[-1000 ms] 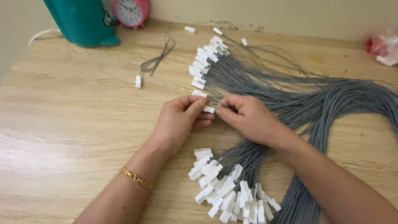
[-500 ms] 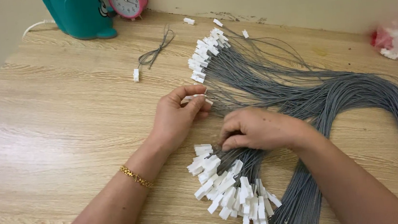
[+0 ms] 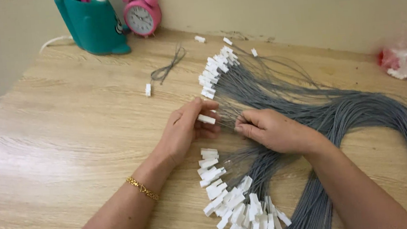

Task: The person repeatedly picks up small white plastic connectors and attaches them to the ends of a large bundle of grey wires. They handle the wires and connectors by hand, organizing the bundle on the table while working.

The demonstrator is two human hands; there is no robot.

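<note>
- Pinching a white connector, the left hand rests on the table.
- Right hand grips that connector's grey wire, beside the wire bundle.

We hold one white connector on a thin grey wire between our two hands.

The small white plastic connector lies level, pinched in the fingers of our left hand; its thin grey wire runs toward 3 o'clock into the pinched fingertips of our right hand. It sits at the middle of the wooden table, between a fanned row of like connectors at 12 o'clock and another at 6 o'clock.
</note>
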